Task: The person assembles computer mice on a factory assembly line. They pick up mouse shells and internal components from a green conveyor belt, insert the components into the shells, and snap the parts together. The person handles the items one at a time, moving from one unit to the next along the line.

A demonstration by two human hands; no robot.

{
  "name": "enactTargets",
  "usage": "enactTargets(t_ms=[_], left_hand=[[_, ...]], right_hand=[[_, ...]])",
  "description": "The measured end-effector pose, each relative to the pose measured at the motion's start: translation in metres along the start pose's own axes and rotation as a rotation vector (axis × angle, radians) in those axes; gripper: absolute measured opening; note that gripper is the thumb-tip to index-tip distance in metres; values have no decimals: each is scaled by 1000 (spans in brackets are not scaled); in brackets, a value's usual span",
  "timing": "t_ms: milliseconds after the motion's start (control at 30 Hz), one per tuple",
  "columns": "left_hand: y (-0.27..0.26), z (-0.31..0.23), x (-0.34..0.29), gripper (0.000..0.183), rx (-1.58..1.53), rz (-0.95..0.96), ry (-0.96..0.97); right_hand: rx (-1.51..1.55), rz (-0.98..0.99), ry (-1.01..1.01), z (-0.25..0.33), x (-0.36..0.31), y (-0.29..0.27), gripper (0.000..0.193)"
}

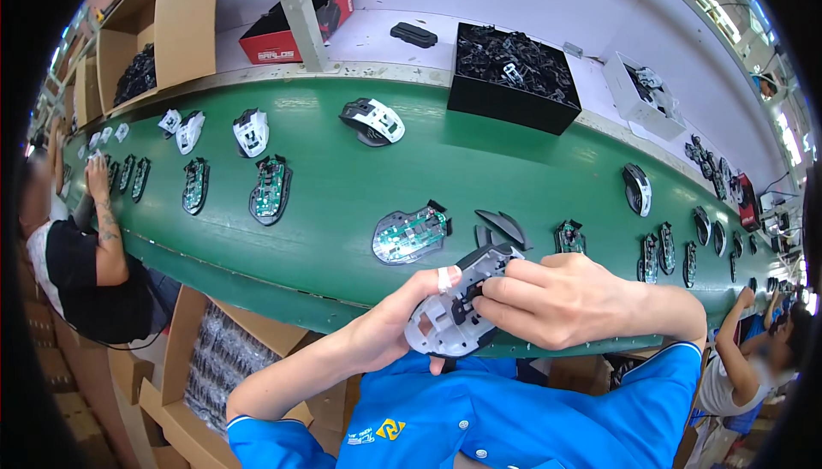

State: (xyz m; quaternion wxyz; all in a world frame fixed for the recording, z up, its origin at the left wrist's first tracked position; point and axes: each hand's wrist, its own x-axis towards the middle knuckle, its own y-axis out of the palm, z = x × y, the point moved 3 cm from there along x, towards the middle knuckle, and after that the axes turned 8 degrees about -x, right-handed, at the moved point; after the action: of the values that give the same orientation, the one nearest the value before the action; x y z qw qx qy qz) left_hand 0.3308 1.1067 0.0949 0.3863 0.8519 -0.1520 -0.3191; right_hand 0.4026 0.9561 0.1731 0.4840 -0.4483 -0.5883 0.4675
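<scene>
My left hand (387, 322) grips the grey and white upper shell of a computer mouse (445, 332), its hollow inner side facing up. White tape wraps the left thumb, which lies along the shell's edge. The fingers of my right hand (561, 302) are pinched together inside the shell, beside its black inner parts (469, 296). What lies between those fingertips is hidden. Just beyond the shell, black curved side pieces (505, 227) rest on the green belt. To their left is a mouse base with a green circuit board (411, 234); another such base (569, 236) lies behind my right hand.
The green conveyor belt (325, 186) carries several mouse bases and white-and-black mouse shells (373, 121). Behind it stand a black box of small dark parts (514, 118), a white box (638, 101) and a red box (272, 47). Co-workers sit at left (86, 255) and right (745, 366).
</scene>
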Motion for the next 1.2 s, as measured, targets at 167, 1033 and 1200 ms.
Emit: enactTargets(t_ms=[167, 1033, 1200], left_hand=[[4, 0, 2, 50, 191, -16, 15], [15, -15, 3, 34, 440, -144, 344], [14, -14, 1, 30, 576, -202, 487]], right_hand=[[-148, 45, -20, 11, -5, -8, 28], [269, -118, 667, -3, -4, -13, 53], [331, -132, 752, -2, 0, -10, 56]])
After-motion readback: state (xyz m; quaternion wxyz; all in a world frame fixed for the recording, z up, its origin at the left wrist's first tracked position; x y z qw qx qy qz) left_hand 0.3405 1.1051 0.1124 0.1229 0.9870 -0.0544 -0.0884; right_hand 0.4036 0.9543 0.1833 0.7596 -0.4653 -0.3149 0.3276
